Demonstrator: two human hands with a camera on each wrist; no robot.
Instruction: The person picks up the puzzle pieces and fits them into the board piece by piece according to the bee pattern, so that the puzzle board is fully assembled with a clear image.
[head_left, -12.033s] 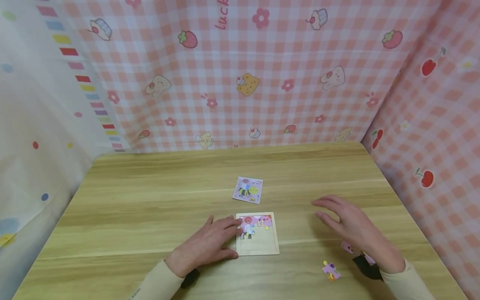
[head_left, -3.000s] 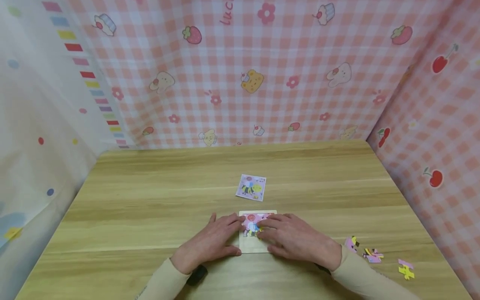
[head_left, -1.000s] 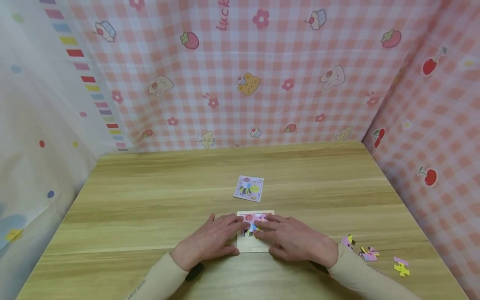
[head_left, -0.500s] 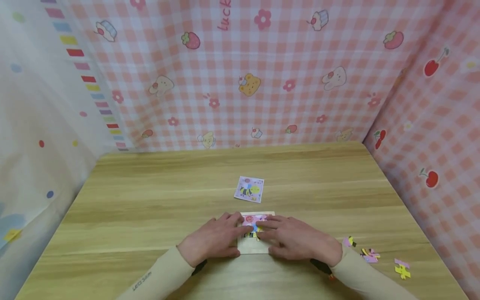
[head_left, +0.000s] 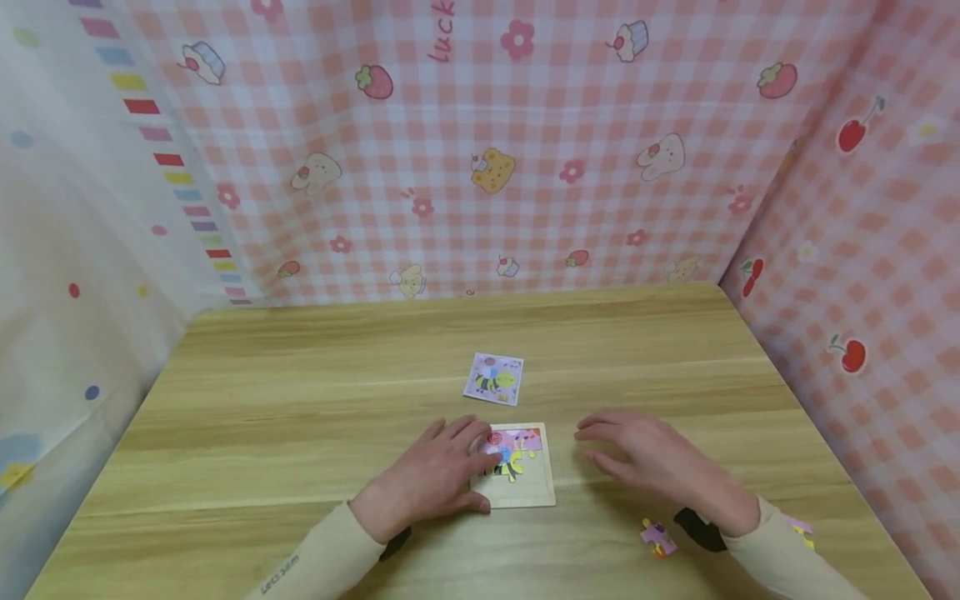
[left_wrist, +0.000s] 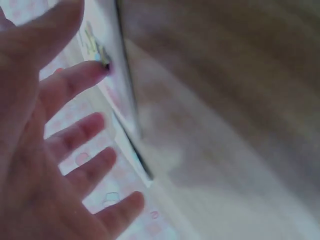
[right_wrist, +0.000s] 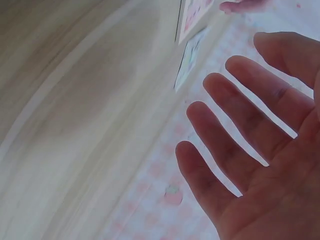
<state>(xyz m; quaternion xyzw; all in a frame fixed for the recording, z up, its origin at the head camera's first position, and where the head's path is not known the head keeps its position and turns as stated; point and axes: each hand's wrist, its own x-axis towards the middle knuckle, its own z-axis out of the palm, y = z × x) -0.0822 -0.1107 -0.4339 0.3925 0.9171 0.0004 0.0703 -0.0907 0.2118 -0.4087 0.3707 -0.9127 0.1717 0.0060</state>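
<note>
A pale wooden puzzle board (head_left: pixel 531 493) lies before me, its upper part filled with joined puzzle pieces (head_left: pixel 517 439) of a pink bee picture. My left hand (head_left: pixel 423 475) rests at its left side. The index fingertip (left_wrist: pixel 102 67) presses on the pieces, and the thumb is at the lower edge. To the right of the board, my right hand (head_left: pixel 660 462) is held over the table with nothing in it. Its fingers (right_wrist: pixel 245 115) are loosely extended and apart in the right wrist view. A loose puzzle piece (head_left: pixel 657 538) lies below that hand.
Behind the board lies a square picture card (head_left: pixel 494 380) showing the whole bee. Another loose piece (head_left: pixel 801 527) pokes out from behind the right sleeve (head_left: pixel 787 554), which covers the spot of other pieces. Checked cloth (head_left: pixel 450 167) hangs around the wood-grain table (head_left: pixel 300 375).
My right hand has left the board and moved to the right, uncovering a yellow-and-black bee piece among the joined pieces. That piece was not in the board twelve seconds ago. My left hand stays put.
</note>
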